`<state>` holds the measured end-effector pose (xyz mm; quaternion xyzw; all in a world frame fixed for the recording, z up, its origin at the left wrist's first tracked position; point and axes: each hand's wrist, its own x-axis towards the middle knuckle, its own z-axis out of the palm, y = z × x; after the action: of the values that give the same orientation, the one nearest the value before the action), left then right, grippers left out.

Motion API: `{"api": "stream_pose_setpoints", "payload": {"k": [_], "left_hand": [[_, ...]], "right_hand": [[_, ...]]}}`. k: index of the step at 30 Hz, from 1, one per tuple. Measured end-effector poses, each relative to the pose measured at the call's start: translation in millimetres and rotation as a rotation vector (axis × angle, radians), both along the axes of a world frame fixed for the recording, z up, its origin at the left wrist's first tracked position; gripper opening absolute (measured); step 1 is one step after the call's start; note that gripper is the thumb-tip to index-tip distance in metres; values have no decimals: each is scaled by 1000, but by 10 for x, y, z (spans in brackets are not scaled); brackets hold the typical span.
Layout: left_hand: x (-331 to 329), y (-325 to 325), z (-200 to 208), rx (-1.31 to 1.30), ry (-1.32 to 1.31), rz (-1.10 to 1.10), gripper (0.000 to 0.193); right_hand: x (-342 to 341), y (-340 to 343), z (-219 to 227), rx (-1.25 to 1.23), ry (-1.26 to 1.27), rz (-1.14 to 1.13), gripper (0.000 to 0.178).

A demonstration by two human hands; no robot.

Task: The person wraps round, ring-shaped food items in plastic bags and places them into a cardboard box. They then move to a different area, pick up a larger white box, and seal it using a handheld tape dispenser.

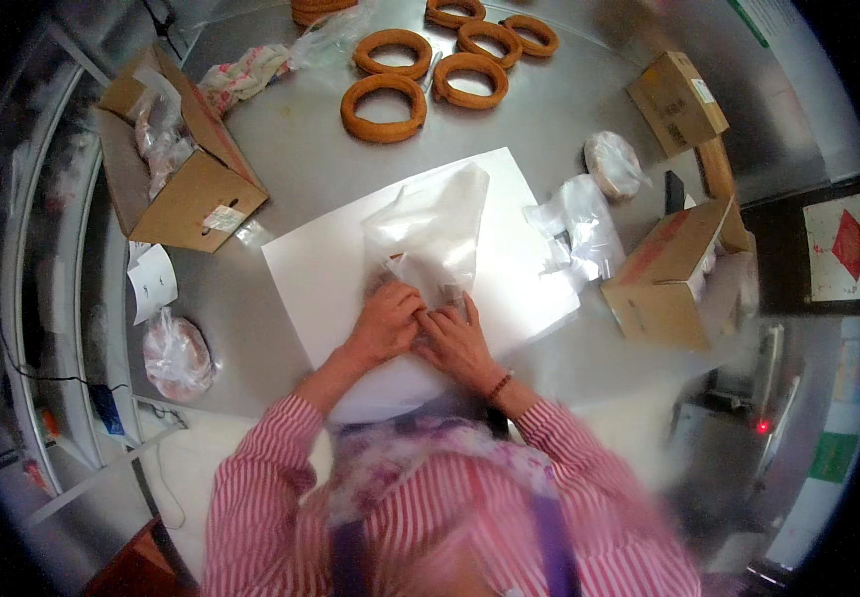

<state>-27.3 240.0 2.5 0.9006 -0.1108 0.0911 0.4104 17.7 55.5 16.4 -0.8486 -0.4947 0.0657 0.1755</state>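
With left hand [391, 316] and right hand [456, 343] pinching the clear bag [430, 227], I'm seemingly working its near end, which next wants steadiness.

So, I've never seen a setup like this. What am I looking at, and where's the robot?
There's no robot: these are a person's bare hands, the left hand and right hand. The single picture comes from a camera worn on the head, looking down; its wide lens bends straight edges.

Both hands meet at the near end of a clear bag, over white sheets. They seem to hold it, but the exact grip is hidden.

Around them on the metal table are brown rings at the far side, an open box on the left and another open box on the right.
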Motion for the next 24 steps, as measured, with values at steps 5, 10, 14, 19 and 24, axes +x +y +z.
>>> {"api": "stream_pose_setpoints", "payload": {"k": [5,10,14,19,24], "left_hand": [[114,145,115,-119,-78,303,43],[749,449,-135,-472,360,722,65],[1205,510,244,-557,733,454,73],[1336,561,271,-328,958,2,58],[993,698,136,-379,593,-319,21]], "right_hand": [[22,-19,-76,-42,-55,31,53],[62,-7,-27,-29,-7,56,51],[75,-46,-31,11,-28,76,49],[130,-48,65,-10,19,110,47],[200,-63,202,-158,374,141,48]]}}
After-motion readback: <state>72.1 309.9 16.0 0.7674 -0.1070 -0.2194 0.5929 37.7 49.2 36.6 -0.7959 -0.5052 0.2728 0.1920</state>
